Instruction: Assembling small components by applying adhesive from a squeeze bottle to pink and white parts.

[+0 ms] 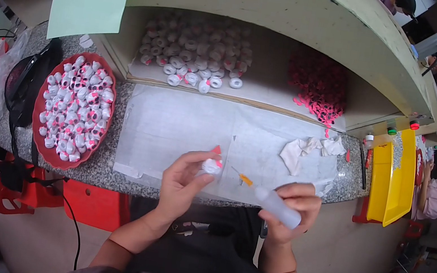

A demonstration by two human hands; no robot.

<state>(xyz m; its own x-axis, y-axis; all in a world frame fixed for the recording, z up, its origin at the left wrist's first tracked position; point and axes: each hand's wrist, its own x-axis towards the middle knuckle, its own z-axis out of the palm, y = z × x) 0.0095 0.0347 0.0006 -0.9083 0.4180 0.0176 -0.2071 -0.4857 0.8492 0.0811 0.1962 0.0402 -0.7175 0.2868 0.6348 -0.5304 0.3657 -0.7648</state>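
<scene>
Between the thumb and fingers of my left hand (182, 183) is a small round white piece (211, 166) with pink spots on it. A pink bit (217, 149) shows just above it, by my fingertips. My right hand (296, 211) is wrapped round a translucent squeeze bottle (279, 207), which lies tilted in the grip. An orange needle tip (246, 180) on the bottle points left toward the white piece, a short way apart from it. White paper (175, 124) covers the worktop beneath both hands.
A red basin (36, 122) heaped with white-and-pink pieces stands at the left. On the shelf lie a pile of white pieces (203, 54) and a pile of pink bits (318, 84). Crumpled cloth (292, 154) and yellow trays (381, 174) are to the right. Another person (432, 196) sits far right.
</scene>
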